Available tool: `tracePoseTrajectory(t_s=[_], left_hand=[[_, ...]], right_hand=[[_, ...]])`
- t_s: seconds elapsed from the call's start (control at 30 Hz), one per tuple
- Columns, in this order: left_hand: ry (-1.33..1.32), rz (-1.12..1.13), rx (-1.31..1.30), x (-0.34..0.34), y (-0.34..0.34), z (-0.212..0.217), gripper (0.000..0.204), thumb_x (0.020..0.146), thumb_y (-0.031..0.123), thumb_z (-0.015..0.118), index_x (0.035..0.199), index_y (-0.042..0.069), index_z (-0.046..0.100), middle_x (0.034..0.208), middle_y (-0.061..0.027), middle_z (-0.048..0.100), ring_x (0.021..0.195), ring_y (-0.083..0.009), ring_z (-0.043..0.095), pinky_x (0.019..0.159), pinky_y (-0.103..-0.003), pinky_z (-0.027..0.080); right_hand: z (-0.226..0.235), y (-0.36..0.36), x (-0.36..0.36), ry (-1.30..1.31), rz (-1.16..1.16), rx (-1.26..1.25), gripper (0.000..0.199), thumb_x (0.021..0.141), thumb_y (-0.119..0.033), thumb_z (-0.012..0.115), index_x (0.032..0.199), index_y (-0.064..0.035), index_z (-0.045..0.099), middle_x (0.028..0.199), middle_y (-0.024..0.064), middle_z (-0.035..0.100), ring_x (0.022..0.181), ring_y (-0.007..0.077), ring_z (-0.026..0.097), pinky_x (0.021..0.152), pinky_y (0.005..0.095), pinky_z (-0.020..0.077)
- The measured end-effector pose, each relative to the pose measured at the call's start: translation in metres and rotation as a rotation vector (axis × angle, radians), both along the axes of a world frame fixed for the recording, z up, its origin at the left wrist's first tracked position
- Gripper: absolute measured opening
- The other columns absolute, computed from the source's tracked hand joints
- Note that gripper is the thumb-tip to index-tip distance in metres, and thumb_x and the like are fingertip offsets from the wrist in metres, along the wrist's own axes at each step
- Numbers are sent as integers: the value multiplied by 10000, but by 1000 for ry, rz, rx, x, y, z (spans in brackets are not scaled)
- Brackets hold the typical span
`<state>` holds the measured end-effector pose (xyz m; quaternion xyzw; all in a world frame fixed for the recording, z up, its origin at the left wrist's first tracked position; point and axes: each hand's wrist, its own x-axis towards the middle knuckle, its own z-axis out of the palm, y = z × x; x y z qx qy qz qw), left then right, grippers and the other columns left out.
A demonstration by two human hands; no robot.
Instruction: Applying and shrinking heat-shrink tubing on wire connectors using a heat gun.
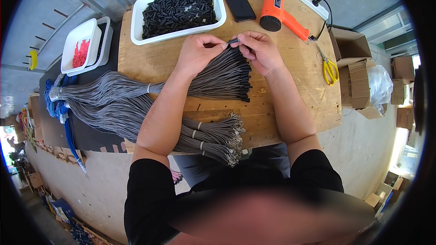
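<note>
Over the far end of a bundle of grey cables, my two hands meet in a pinch. Thumb and forefinger of my left hand are closed on the tip of one grey cable. My right hand grips a short black sleeve at that tip; how far the sleeve covers the cable is hidden by my fingers. Many ends in this bundle carry black sleeves. Nearer to me, beneath my left forearm, lie tied cable bundles with bare, light-coloured ends.
Behind my hands stands a white tray full of loose black sleeves. A phone, an orange heat gun, a power strip and yellow-handled scissors lie rightward. Stacked white trays with red pieces sit at left.
</note>
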<state>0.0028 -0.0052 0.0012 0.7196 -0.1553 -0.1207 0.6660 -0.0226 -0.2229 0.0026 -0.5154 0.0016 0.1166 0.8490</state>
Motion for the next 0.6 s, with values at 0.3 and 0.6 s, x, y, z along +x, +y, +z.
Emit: tracePoseTrajectory(t_s=[0.3,0.6], left_hand=[[41,-39,3,0,0,3,128,908,61,739,1001,-24,763,858,-30,743,756,-69,642,697,-229,515],[118,10,-120,7,4,-9,121,923,43,720,1016,-29,751,843,-21,717,758,-77,621,708,-226,499]], right_hand=[[-3,-4,1,36,-57,140,199,987,-145,654,1058,37,692,934,88,701,634,72,484,521,206,350],[-12,-16,12,75,-178,324,221,987,-108,595,1156,28,635,1023,90,671,885,147,592,819,268,507]])
